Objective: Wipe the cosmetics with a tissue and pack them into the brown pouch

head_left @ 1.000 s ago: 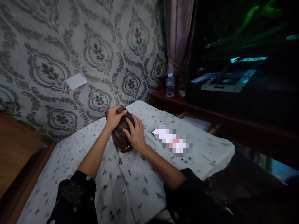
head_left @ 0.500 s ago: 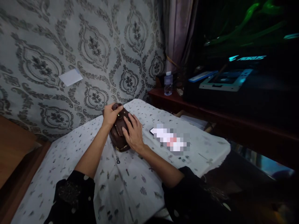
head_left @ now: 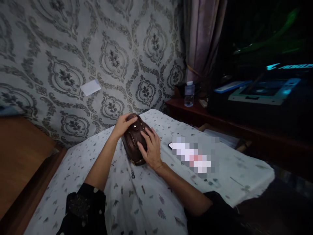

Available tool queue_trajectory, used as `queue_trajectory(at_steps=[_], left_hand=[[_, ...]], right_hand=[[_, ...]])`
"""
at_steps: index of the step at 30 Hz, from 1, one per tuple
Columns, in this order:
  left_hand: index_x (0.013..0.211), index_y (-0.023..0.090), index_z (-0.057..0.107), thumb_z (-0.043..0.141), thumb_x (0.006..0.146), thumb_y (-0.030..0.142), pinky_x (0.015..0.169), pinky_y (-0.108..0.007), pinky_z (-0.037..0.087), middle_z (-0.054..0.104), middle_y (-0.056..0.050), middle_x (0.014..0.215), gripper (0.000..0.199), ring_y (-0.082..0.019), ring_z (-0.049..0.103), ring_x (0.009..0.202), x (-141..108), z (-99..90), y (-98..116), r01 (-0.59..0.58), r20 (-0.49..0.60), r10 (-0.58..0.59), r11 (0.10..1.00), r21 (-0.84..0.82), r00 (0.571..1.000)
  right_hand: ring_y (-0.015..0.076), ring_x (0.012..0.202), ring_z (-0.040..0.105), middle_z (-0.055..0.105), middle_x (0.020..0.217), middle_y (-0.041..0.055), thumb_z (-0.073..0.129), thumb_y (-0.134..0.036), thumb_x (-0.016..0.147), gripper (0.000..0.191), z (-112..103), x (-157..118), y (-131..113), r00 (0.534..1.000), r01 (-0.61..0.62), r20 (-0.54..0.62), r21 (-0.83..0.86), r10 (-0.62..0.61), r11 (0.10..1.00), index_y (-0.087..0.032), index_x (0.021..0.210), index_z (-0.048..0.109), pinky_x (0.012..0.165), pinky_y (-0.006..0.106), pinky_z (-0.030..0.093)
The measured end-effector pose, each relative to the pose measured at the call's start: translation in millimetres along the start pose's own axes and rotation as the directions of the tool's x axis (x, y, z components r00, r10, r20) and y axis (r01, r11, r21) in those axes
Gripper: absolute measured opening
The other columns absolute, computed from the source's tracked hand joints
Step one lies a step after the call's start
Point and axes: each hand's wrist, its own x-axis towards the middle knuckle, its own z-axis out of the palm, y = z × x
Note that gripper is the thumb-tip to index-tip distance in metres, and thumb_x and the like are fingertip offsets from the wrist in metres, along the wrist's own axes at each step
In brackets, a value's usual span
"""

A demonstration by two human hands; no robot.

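A small dark brown leather bag (head_left: 133, 138) with gold-coloured fittings lies on the patterned bedsheet (head_left: 122, 195). My left hand (head_left: 123, 124) grips its far end, the thumb pressing near a flap with a round stud and the other fingers hidden behind. My right hand (head_left: 152, 148) rests on the bag's right side, fingers stretched out and spread over the leather. To the right of that hand lies a phone (head_left: 170, 146) with a lit screen, mostly blurred out by blocks.
A clear plastic bottle (head_left: 189, 94) stands on the dark red desk (head_left: 176, 103) at the back right, beside a gathered curtain (head_left: 201, 42). White paper (head_left: 90, 87) is on the patterned wall. A wooden board (head_left: 22, 156) edges the left side.
The view has shifted, so everything appears further right and slightly lower. My left thumb has moved off the bag's handle loop onto the flap, which now lies flatter. My right hand stays on the bag.
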Motion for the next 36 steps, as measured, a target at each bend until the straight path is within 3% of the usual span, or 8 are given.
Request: queue_trajectory(at_steps=[4,7,10,15,23,32,36], left_hand=[[0.085,0.015,0.068,0.07,0.072,0.041,0.071,-0.026,0.045,0.067,-0.002,0.08,0.03,-0.016,0.058,0.074,-12.2,-20.4,0.2,-0.059,0.075,0.041,0.963,0.262,0.996],[0.08,0.016,0.067,0.062,0.079,0.04,0.065,-0.026,0.041,0.065,-0.001,0.075,0.025,-0.016,0.055,0.07,-23.1,-25.0,-0.8,-0.064,0.02,0.062,0.887,0.457,0.998],[0.075,0.016,0.066,0.061,0.081,0.036,0.064,-0.027,0.038,0.064,-0.001,0.071,0.021,-0.016,0.052,0.068,-31.0,-23.6,-0.3,-0.038,-0.066,0.088,0.837,0.546,0.994],[0.074,0.017,0.067,0.06,0.081,0.033,0.064,-0.027,0.038,0.063,-0.001,0.068,0.019,-0.016,0.052,0.065,-32.6,-22.4,-4.7,-0.012,-0.116,0.084,0.856,0.517,0.99],[0.082,0.016,0.069,0.06,0.082,0.034,0.064,-0.026,0.043,0.065,-0.001,0.07,0.021,-0.017,0.056,0.068,-29.4,-22.5,-17.2,-0.012,-0.128,0.071,0.91,0.414,0.989],[0.08,0.014,0.069,0.06,0.081,0.037,0.066,-0.025,0.044,0.066,-0.001,0.07,0.025,-0.017,0.057,0.071,-37.0,-23.0,-10.0,-0.025,-0.072,0.056,0.927,0.374,0.996],[0.082,0.015,0.069,0.059,0.082,0.033,0.068,-0.027,0.045,0.066,-0.001,0.071,0.021,-0.018,0.058,0.071,-35.1,-21.8,-1.2,-0.024,-0.03,0.042,0.895,0.445,0.999]], right_hand=[[0.0329,0.139,0.033,0.049,0.143,0.0131,0.048,-0.034,0.096,0.043,-0.1,0.7,1.2,1.0,0.013,0.007,-0.003,-0.013,1.0,-0.021,0.137,0.049,0.111,0.056,0.035],[0.0331,0.14,0.031,0.045,0.146,0.0114,0.048,-0.036,0.096,0.044,-0.5,1.3,1.7,0.999,0.006,0.045,-0.002,-0.006,1.0,-0.024,0.139,0.049,0.111,0.057,0.034],[0.0346,0.141,0.027,0.037,0.151,0.0096,0.049,-0.039,0.096,0.043,-1.6,2.5,1.7,0.996,0.012,0.084,0.001,-0.012,1.0,-0.028,0.137,0.052,0.111,0.059,0.033],[0.0356,0.142,0.024,0.025,0.155,0.0074,0.052,-0.039,0.095,0.041,-4.1,5.6,3.1,0.992,0.045,0.114,0.012,-0.046,0.999,-0.031,0.134,0.057,0.112,0.06,0.032],[0.0349,0.142,0.024,0.028,0.153,0.0099,0.045,-0.035,0.097,0.04,-6.9,7.2,3.7,0.988,0.06,0.144,0.007,-0.061,0.998,-0.028,0.136,0.055,0.112,0.058,0.033],[0.0363,0.142,0.023,0.027,0.155,0.0091,0.048,-0.036,0.096,0.045,-3.1,7.8,0.6,0.983,0.022,0.181,-0.071,-0.009,0.997,-0.032,0.141,0.048,0.111,0.059,0.033],[0.0322,0.142,0.029,0.033,0.151,0.0167,0.048,-0.037,0.095,0.053,-2.3,5.3,1.4,0.995,-0.042,0.089,0.076,0.035,0.996,-0.02,0.144,0.037,0.113,0.058,0.032]])
